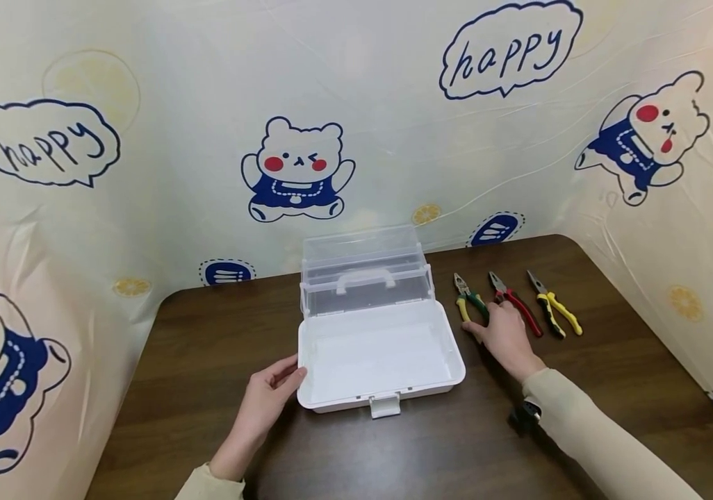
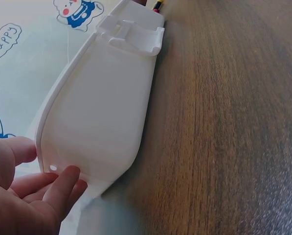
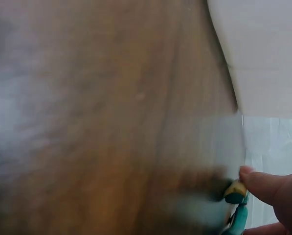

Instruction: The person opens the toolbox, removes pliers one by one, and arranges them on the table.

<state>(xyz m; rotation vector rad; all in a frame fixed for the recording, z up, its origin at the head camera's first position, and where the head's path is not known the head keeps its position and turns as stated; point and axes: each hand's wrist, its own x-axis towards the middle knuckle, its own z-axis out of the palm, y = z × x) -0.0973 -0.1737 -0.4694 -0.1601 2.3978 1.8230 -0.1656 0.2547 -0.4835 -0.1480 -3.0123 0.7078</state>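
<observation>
A white plastic toolbox (image 1: 340, 405) stands on the table with its clear lid (image 1: 365, 300) raised at the back, its tray bare inside. My left hand (image 1: 264, 399) pinches the box's left rim, thumb at the top edge and fingers against the outer wall (image 2: 97, 107). To the right of the box, my right hand (image 1: 508, 340) holds the handles of the combination pliers with green and yellow grips (image 1: 463, 303). In the right wrist view the thumb touches a yellow handle end (image 3: 235, 190). Red-handled pliers (image 1: 527, 314) lie just beside that hand, partly covered by its fingers.
Long-nose pliers with yellow and black handles (image 1: 546, 300) lie farther right. A white latch (image 1: 385, 405) juts from the box's front. The brown wooden table (image 1: 206, 333) meets a printed curtain (image 1: 175, 173) at the back and sides.
</observation>
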